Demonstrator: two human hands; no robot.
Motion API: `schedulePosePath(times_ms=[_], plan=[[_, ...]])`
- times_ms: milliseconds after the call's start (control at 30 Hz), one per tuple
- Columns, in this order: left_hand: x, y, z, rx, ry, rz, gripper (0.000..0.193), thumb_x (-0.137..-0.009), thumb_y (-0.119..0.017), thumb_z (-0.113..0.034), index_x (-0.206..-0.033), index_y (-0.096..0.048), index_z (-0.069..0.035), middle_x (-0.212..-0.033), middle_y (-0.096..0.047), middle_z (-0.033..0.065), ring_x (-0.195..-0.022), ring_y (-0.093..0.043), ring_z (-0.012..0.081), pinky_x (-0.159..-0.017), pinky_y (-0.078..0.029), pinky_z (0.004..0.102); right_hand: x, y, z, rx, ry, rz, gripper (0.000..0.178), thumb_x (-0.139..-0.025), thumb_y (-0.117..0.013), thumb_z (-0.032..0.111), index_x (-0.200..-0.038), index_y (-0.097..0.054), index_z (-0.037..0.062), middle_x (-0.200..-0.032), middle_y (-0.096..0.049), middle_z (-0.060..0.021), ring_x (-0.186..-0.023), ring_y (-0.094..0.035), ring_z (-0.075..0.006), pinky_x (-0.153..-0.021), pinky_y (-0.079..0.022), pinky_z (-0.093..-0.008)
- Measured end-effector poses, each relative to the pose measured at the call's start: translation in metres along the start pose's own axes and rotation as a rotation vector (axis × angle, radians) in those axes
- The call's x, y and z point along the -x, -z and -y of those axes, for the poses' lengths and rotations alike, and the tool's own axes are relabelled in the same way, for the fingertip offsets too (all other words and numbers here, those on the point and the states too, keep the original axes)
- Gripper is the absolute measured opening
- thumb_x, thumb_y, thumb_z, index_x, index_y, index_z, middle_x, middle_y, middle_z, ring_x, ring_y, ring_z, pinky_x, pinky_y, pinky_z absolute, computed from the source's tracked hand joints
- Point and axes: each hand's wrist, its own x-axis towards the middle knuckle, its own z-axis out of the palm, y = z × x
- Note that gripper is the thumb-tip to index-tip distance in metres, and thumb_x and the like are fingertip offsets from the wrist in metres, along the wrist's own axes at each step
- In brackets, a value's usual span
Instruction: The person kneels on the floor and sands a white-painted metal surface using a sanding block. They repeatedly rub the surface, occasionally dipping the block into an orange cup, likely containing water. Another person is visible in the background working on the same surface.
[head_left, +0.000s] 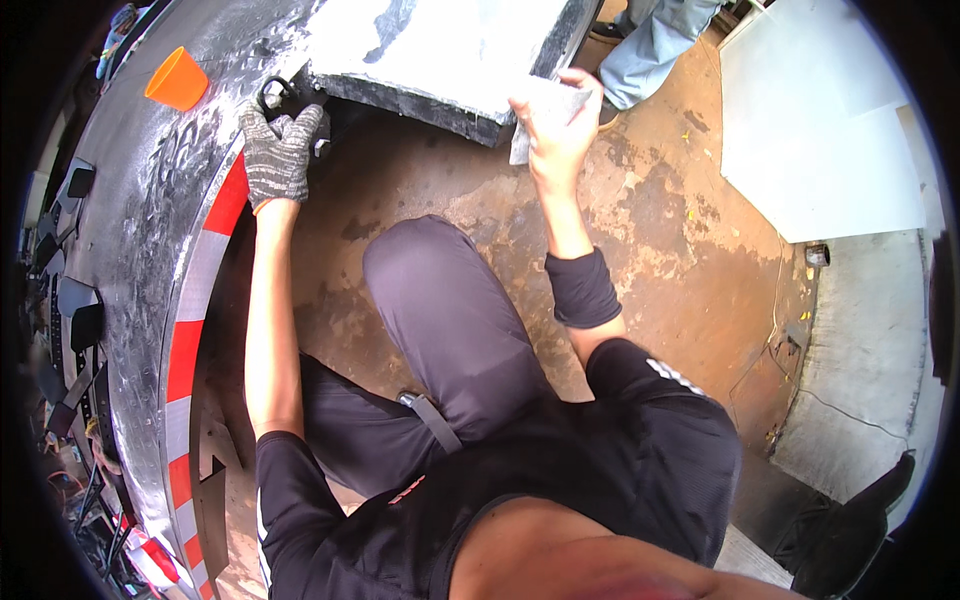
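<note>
My right grip [557,142] is pinching a grey sheet [553,98] at 1 o'clock, by the white panel's [450,55] corner. If it's slipping, I could be scraping bare skin. My gloved left grip [277,155] is sitting at 10 o'clock; can't tell if it's closed.

An orange cup [180,82] sits at ten o'clock, another person's light blue trousers [655,52] show at one, a white panel [810,125] at two beside stained brown floor [665,235], a small dark cylinder [817,255] at three, and a black, cloth-like heap [848,540] at four.
</note>
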Motion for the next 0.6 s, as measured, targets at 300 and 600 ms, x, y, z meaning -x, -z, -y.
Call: schedulePosePath(times_ms=[300, 600], plan=[[-0.003, -0.001, -0.005, -0.007, 0.027, -0.002, 0.059, -0.080, -0.080, -0.020, -0.127, -0.052, 0.002, -0.113, -0.064, 0.0139, -0.100, -0.063, 0.0218, -0.090, -0.051, 0.0363, -0.022, 0.001, 0.003, 0.039, 0.117, -0.009, 0.069, -0.068, -0.094, 0.020, -0.116, -0.047, 0.0029, -0.110, -0.051, -0.0099, -0.099, -0.056, -0.0163, -0.084, -0.050, -0.0339], [-0.002, -0.001, 0.001, 0.209, 0.058, 0.011, 0.062, -0.080, -0.080, -0.017, -0.130, -0.049, 0.004, -0.114, -0.062, 0.0139, -0.101, -0.062, 0.0213, -0.090, -0.050, 0.0350, -0.034, -0.005, 0.025, -0.295, -0.124, 0.042, 0.070, -0.066, -0.095, 0.022, -0.116, -0.049, 0.0041, -0.111, -0.051, -0.0076, -0.101, -0.053, -0.0170, -0.088, -0.046, -0.0312]])
